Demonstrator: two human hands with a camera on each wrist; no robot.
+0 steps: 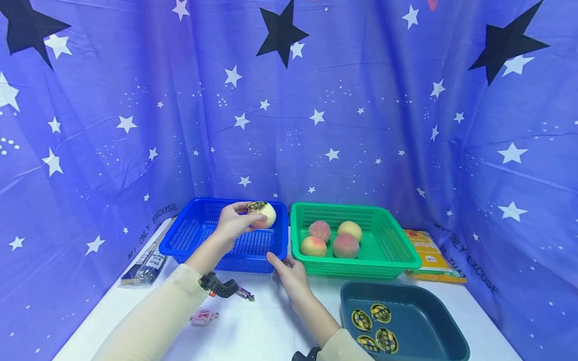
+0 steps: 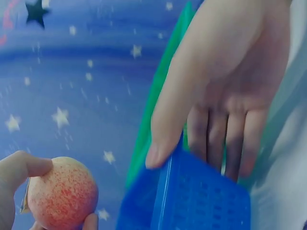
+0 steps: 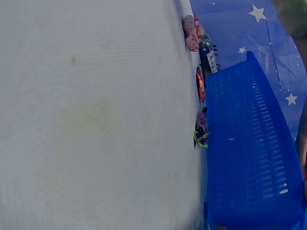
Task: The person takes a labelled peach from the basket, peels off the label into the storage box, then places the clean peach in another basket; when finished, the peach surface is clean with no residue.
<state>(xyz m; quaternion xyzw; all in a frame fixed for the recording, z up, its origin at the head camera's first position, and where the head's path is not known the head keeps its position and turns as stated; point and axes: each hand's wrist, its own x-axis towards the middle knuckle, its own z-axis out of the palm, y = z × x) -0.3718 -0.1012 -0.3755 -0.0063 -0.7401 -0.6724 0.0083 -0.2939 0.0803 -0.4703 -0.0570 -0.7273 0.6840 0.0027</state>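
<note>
My left hand holds a yellow-red peach between thumb and fingers, above the blue basket. A black-and-gold label sits on the peach's upper side. In the left wrist view the peach shows its speckled red side. My right hand is at the basket's front right corner. Its thumb lies on the rim and its fingers reach down outside, gripping the corner. Inside the green basket lie several peaches. The right wrist view shows the blue basket's slotted side.
A dark teal tray at the front right holds several round labels. Wrapped candies, one pink and one purple, lie before the blue basket. Packets flank the baskets: a dark one left, an orange one right. A starry curtain stands behind.
</note>
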